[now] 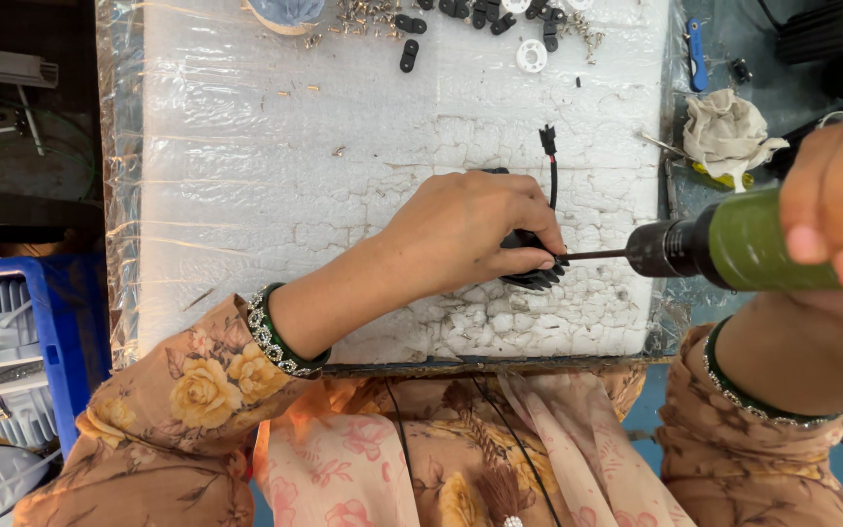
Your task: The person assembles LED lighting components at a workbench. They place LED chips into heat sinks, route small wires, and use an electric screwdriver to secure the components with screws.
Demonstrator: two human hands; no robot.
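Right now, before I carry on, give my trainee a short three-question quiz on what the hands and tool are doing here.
1. True or false: the left hand presses a black finned part down on the white foam board.
2. Which tool does the right hand hold?
A. hammer
B. green power screwdriver
C. pliers
3. Fill in: the part's black cable ends in a small ____ lying on the foam.

Key: 1 true. 2 B; its bit meets the part's right edge, beside the left fingertips. 3 connector.
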